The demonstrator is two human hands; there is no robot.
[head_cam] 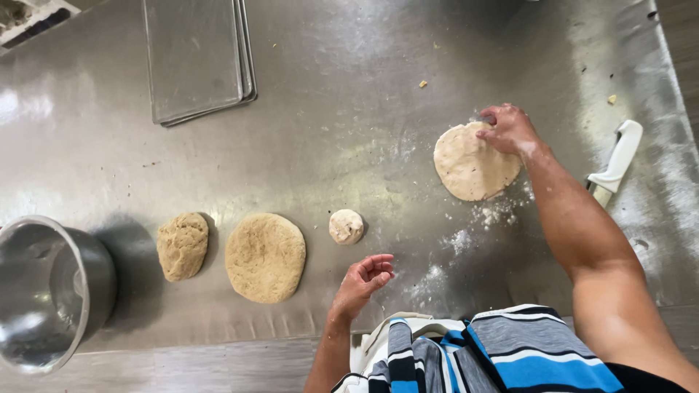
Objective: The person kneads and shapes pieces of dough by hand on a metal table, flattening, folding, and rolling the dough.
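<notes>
— Where is the dough you are working?

— Your right hand rests on the far right edge of a pale flattened dough round, fingers bent down and pinching at its rim. The round lies flat on the steel tabletop, right of centre, with loose flour scattered just near it.

— And your left hand?

— Your left hand hovers near the front edge of the tabletop, palm turned up, fingers loosely curled and holding nothing. Just beyond it sits a small pale dough ball, close to your fingers but apart from them.

— What lies further out?

— To the left of the ball you have a large tan flattened dough disc, and left of that a smaller, lumpier tan dough piece; the two are near each other but not touching. At the near left corner stands a metal bowl. At the far left lies a stack of flat metal baking trays. On the right, past your forearm, lies a knife with a white handle, its blade partly hidden by your arm. A few crumbs dot the far side.
</notes>
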